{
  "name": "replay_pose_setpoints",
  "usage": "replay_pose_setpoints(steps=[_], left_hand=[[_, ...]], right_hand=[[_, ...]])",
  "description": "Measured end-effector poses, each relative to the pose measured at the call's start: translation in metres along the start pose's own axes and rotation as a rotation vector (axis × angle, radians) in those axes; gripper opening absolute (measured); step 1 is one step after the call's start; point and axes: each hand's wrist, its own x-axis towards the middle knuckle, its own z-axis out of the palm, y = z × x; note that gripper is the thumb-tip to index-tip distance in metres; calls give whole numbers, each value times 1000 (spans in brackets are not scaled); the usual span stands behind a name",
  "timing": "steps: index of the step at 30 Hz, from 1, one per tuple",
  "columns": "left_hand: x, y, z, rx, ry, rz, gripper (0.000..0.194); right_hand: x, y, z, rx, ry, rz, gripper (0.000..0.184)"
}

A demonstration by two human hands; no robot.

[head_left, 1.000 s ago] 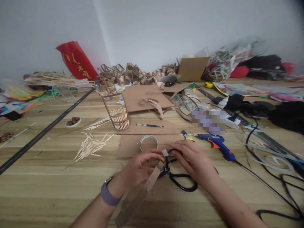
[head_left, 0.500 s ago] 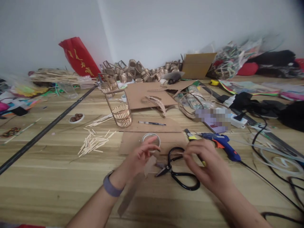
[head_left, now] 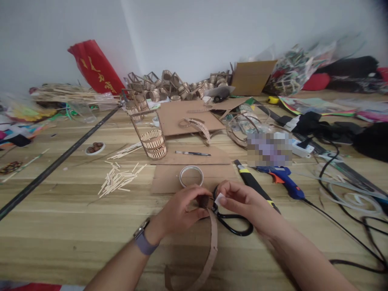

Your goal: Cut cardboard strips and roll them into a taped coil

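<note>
My left hand (head_left: 182, 210) grips one end of a brown cardboard strip (head_left: 214, 242), which curves down toward the lower edge of the view. Close to that end, my right hand (head_left: 242, 202) pinches a small white piece of tape or paper (head_left: 219, 199) between thumb and finger. Black-handled scissors (head_left: 244, 232) lie on the table under my hands, their blades mostly hidden. Just beyond my left hand is a roll of tape (head_left: 182, 180) on a cardboard piece (head_left: 165, 178).
To the right lie a utility knife (head_left: 254, 184) and a blue glue gun (head_left: 285, 178) with its cord. A stick-sided basket (head_left: 153, 147), short wooden sticks (head_left: 117, 182), a pen (head_left: 192, 153) and a bowl of brown balls (head_left: 95, 148) sit farther off. More small baskets (head_left: 182, 87) are heaped by the wall.
My right hand left the scissors handle, moved right, then came back toward my left hand. The white piece is now in its fingers. The strip has swung round into a curve.
</note>
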Motion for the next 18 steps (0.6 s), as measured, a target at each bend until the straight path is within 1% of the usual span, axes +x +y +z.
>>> replay_pose_setpoints(steps=[3,8,15,18], left_hand=[[0,-2,1,-6,-11,-10,55],[0,-3,2,7,-7,-42,59],[-1,-3,3,-11,-19,-102,65],[-2,-3,4,-30,-13,-122,63]], right_hand=[[1,0,2,13,-22,9,42],[1,2,2,75,18,-41,40],[4,7,2,70,-57,17,42],[4,7,2,75,-83,41,42]])
